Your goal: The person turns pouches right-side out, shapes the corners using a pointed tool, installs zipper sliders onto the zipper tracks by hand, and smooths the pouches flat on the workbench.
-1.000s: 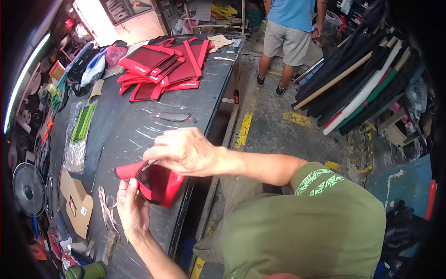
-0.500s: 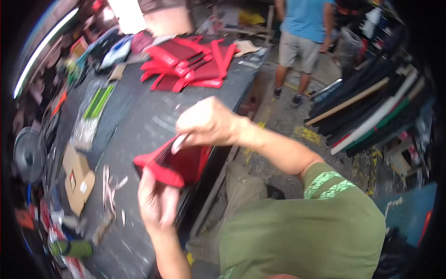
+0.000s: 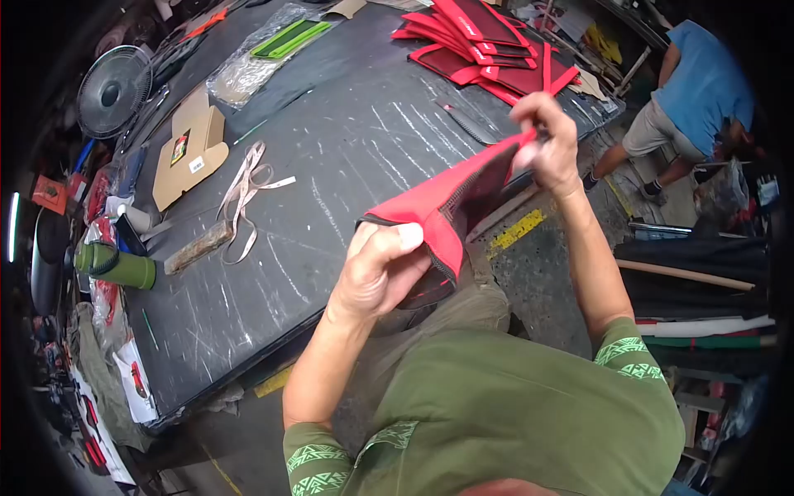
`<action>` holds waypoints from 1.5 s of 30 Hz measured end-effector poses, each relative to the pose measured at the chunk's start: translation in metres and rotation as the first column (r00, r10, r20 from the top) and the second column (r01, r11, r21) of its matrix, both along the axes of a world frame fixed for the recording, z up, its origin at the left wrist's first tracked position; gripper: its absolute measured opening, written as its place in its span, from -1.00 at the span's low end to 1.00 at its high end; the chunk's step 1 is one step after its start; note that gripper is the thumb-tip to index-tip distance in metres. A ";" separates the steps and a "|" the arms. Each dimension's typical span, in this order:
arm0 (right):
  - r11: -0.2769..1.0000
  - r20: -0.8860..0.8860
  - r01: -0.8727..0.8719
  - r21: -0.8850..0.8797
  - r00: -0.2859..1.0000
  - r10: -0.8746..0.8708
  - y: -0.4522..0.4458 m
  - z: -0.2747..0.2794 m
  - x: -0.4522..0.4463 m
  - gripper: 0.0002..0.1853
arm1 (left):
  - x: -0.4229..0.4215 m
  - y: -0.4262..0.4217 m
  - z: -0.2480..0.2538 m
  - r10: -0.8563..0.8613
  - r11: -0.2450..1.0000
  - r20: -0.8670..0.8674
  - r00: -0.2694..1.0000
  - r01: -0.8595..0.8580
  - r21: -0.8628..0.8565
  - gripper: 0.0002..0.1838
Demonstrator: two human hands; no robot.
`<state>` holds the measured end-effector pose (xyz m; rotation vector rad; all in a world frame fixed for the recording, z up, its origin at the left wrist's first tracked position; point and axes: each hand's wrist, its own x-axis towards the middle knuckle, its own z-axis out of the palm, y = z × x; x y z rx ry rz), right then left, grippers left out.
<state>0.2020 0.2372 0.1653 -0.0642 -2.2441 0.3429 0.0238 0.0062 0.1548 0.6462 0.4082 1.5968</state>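
A red and black fabric piece [image 3: 447, 194] is stretched between my two hands, tilted, over the table's near edge. My left hand [image 3: 372, 269] grips its near lower corner, with the thumb lying on top of the red cloth. At the opposite, upper end my right hand [image 3: 550, 145] pinches the edge; those fingers are slightly blurred. A dark mesh-like strip shows along the fold. Beyond my right hand lies a pile of similar red and black pieces [image 3: 488, 50] with small white lettering.
On the dark worktable [image 3: 322, 240] lie a measuring tape [image 3: 244, 194], a cardboard piece [image 3: 190, 149], a short rough stick [image 3: 198, 248], a green bottle [image 3: 120, 266] and green-edged strips [image 3: 289, 39] on plastic. A fan [image 3: 114, 91] stands left. A person in blue [image 3: 711, 83] bends at right, near fabric rolls [image 3: 703, 326].
My hands have drawn apart, pulling the fabric piece out longer; my right hand moved right and up. My view has turned, and the person in blue now bends over.
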 end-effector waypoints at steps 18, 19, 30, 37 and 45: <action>0.625 -0.148 0.174 -0.761 0.892 -0.428 -0.052 -0.094 -0.074 -0.28 | 0.064 -0.034 -0.029 0.196 0.979 0.201 0.960 -0.182 -0.086 -0.49; 0.662 -0.181 0.192 -0.724 0.874 -0.451 -0.049 -0.094 -0.076 -0.27 | 0.062 -0.032 -0.033 0.139 0.990 0.295 0.945 -0.137 -0.028 -0.48; 0.687 -0.172 0.215 -0.694 0.877 -0.448 -0.026 -0.099 -0.086 -0.27 | 0.048 -0.029 -0.052 -0.119 0.984 0.416 0.902 0.051 0.172 -0.49; 0.704 -0.163 0.246 -0.667 0.873 -0.459 -0.015 -0.083 -0.081 -0.30 | 0.046 -0.026 -0.052 -0.052 0.985 0.355 0.933 -0.011 0.173 -0.57; 0.762 -0.156 0.305 -0.571 0.871 -0.466 -0.015 -0.075 -0.078 -0.40 | 0.016 -0.028 -0.065 0.220 0.971 0.534 0.817 -0.233 -0.045 -0.67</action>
